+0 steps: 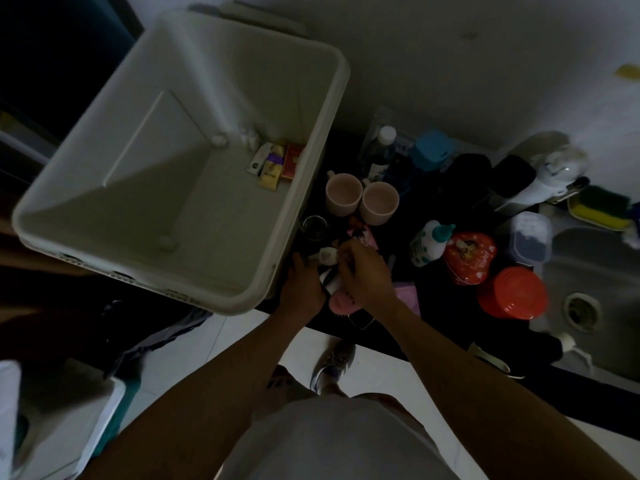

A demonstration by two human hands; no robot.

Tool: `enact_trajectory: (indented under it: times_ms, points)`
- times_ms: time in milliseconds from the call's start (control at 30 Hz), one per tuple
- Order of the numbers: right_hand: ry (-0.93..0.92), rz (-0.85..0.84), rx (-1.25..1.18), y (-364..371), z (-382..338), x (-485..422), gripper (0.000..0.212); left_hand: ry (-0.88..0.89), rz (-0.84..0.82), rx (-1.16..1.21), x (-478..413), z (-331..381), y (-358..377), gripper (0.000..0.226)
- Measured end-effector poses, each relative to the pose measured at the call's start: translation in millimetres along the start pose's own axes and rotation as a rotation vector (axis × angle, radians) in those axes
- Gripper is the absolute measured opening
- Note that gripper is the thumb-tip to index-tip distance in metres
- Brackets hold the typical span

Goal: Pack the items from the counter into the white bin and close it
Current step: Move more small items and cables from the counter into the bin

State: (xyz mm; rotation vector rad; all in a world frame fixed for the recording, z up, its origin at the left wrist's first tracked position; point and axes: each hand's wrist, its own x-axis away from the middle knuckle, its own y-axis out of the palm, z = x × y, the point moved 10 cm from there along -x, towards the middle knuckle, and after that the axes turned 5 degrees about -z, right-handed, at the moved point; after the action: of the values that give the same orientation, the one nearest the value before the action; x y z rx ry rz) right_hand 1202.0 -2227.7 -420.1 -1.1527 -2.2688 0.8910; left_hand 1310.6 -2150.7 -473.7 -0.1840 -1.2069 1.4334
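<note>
**While Both Hands Worked Beside the Bin**

As we leaned over the dim tabletop (433, 306), our hands met over a small heap of things just off the near right corner of the white bin (332, 109). Our left hand (301, 289) lay against the heap's left side, close to the bin wall, and the poor light kept us from telling whether it gripped anything. Our right hand (363, 271) had its fingers curled downward, their tips touching a small pale object (327, 256); whether they truly pinched it we could not tell. Between the hands sat a black-and-white item (330, 278), with a pink item (341, 303) beneath.

The bin stood open, holding only a few small boxes (273, 164) against its right wall. Just beside the bin stood two pink mugs (343, 195), touching each other, and a glass (315, 226) in front of them. Further right lay a white bottle with a teal cap (429, 244), a red heart-shaped tin (469, 258) and a red-lidded jar (510, 292), near the sink (588, 271).
</note>
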Motion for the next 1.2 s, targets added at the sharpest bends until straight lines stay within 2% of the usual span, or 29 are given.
enact_trajectory:
  times_ms: [100,233,400,567,633,733,900,1033,1133,1200]
  points:
    - [0.020,0.007,-0.103,-6.5,3.6,5.7,0.005,0.003,0.036,-0.135,-2.4,0.2,-8.0,0.041]
    - [0.011,0.044,-0.139,-13.9,7.2,12.6,0.006,0.001,0.009,-0.284,-5.2,-1.3,-8.7,0.050]
    - [0.090,0.086,-0.228,-14.6,21.4,22.9,0.010,-0.011,0.054,-0.311,-2.9,0.6,-10.8,0.064]
    - [0.312,0.157,-0.514,-21.1,42.6,36.1,0.006,0.060,0.131,-0.274,7.5,5.7,-15.9,0.031]
    - [0.327,0.216,-0.570,-32.1,43.3,40.7,0.009,0.104,0.176,-0.211,15.1,9.0,-22.1,0.023]
    - [0.360,0.291,-0.611,-45.3,45.6,46.7,0.020,0.139,0.191,0.022,26.0,11.5,-28.4,0.022]
    - [0.463,0.354,-0.667,-54.4,55.3,53.2,0.035,0.153,0.122,0.417,37.0,18.8,-29.5,0.014]
    - [0.507,0.375,-0.714,-64.0,56.7,50.4,0.034,0.240,0.133,0.466,39.8,42.6,-44.9,0.010]
    - [0.474,0.375,-0.727,-73.8,47.7,44.0,0.033,0.260,0.088,0.516,37.0,57.7,-53.9,0.004]
    - [0.421,0.375,-0.747,-80.5,39.2,40.6,0.033,0.278,0.053,0.543,38.8,70.3,-60.5,0.007]
